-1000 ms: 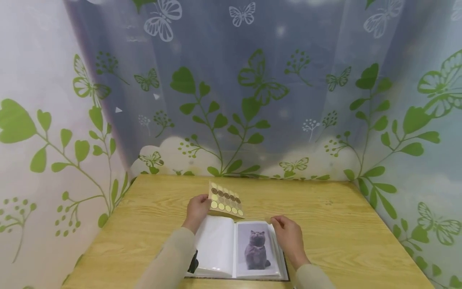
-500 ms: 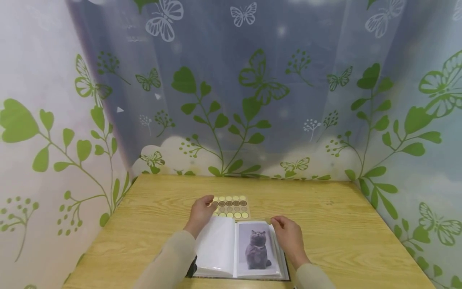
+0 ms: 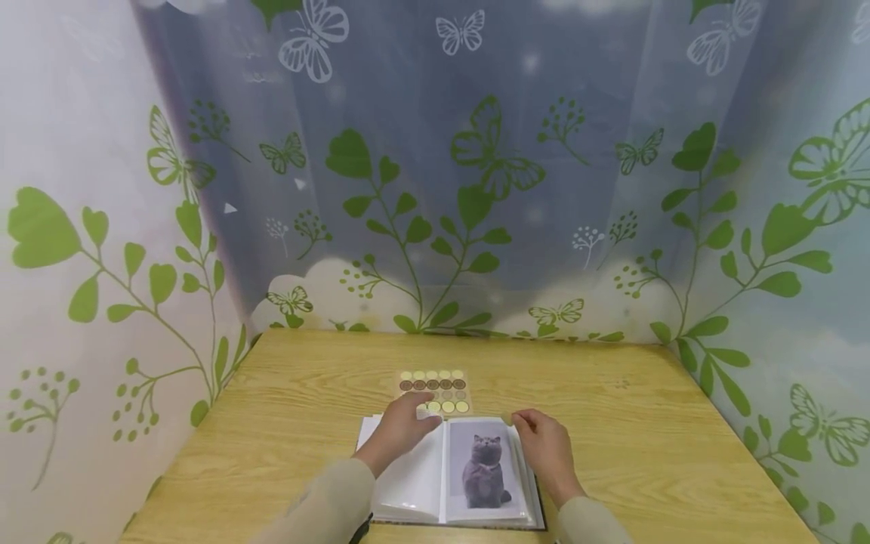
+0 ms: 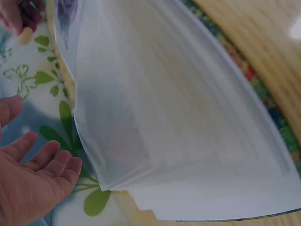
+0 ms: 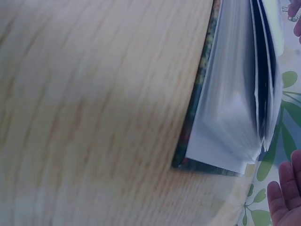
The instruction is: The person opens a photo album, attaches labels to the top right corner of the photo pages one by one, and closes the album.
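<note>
In the head view, the left hand (image 3: 401,429) is over the open album (image 3: 414,483), fingers apart; the sticker sheet (image 3: 445,387) lies just beyond. In the left wrist view, the right hand (image 4: 21,14) pinches a small disc (image 4: 25,36) (tan in colour). In the right wrist view, album pages fan slightly.

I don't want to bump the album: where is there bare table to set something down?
Bare tabletop shows left of the left sleeve, right of the right hand, and behind the sticker sheet up to the patterned curtain. It is crowded in the middle: the open album, the left hand over its left page, and the sheet just beyond.
</note>
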`<state>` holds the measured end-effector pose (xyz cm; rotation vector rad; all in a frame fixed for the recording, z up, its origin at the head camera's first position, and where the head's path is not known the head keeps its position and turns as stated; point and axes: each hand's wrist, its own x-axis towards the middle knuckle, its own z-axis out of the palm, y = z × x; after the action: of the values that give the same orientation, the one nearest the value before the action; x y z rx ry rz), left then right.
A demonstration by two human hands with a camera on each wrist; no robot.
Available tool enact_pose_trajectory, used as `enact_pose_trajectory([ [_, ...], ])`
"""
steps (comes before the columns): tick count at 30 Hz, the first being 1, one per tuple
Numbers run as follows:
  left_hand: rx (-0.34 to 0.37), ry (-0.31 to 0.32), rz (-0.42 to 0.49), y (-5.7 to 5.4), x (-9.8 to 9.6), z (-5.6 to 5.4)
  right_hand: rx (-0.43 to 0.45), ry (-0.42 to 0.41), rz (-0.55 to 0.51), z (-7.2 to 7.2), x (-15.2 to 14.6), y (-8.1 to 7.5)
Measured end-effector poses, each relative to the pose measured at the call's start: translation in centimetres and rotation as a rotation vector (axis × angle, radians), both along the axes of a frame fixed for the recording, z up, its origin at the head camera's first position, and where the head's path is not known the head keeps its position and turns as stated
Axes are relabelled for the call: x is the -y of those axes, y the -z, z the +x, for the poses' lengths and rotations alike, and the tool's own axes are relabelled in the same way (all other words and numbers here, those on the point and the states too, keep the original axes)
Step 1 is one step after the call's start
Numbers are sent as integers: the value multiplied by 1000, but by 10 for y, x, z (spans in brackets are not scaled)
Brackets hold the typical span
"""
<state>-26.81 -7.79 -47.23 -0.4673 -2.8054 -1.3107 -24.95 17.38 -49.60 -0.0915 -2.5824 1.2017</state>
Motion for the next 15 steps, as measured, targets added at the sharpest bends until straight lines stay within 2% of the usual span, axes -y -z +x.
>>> enact_pose_trajectory([
  [4,-54,64,-118,4,-5,12,4,5,6,-2,0,2],
  [9,-160,124,-345,4,-15,31,0,-3,15,-2,0,2],
  [12,-226,144,-440,5,-21,42,-13,-14,22,-1,1,2],
  [15,-254,138,-493,9,-26,51,-23,-21,24,0,1,1],
])
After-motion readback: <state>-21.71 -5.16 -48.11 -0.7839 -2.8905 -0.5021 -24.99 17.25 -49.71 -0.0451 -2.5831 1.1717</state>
